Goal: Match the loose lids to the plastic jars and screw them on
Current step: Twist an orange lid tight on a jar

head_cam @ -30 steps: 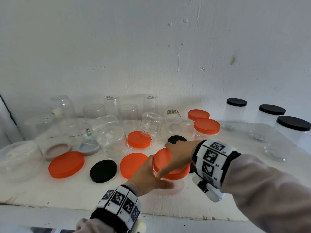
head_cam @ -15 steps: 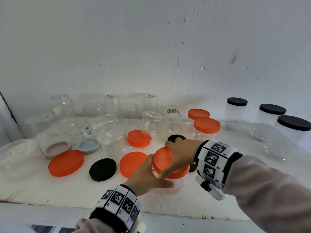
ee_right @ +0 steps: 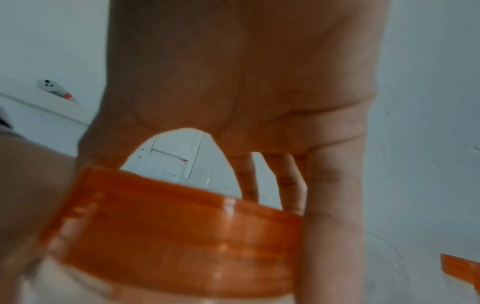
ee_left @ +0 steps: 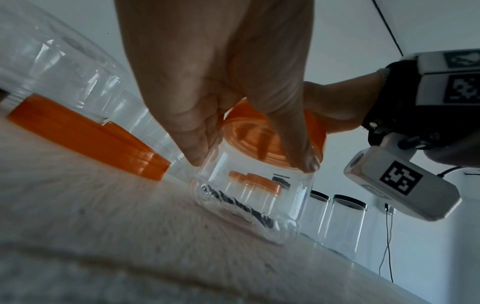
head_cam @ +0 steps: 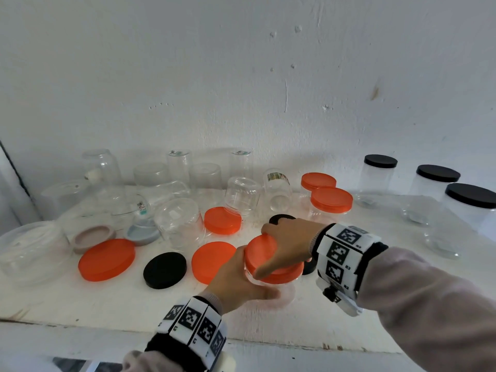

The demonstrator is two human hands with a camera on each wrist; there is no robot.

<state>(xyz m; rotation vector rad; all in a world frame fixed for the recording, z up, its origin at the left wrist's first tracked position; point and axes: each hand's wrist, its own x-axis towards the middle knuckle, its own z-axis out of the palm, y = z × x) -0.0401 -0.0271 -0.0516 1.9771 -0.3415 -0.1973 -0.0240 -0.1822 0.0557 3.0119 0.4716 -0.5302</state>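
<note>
A small clear plastic jar [ee_left: 249,197] stands on the white shelf [head_cam: 107,299] near its front edge. My left hand [head_cam: 239,285] grips the jar's wall from the left, thumb in front. An orange lid [head_cam: 261,253] sits on top of the jar, and my right hand [head_cam: 287,245] is curled over the lid [ee_right: 176,232] from above, fingers round its rim. Loose lids lie to the left: a large orange one [head_cam: 106,259], a black one [head_cam: 164,269], another orange one [head_cam: 212,260] and a smaller orange one [head_cam: 222,220].
Several clear jars stand upside down at the back left, among them one [head_cam: 179,226] near the lids. Two orange-lidded jars [head_cam: 331,201] stand behind my right hand. Three black-lidded jars [head_cam: 437,183] line the right. A wall rises behind the shelf.
My right hand has turned a little on the orange lid; the jar and my left hand stay in the same place on the shelf.
</note>
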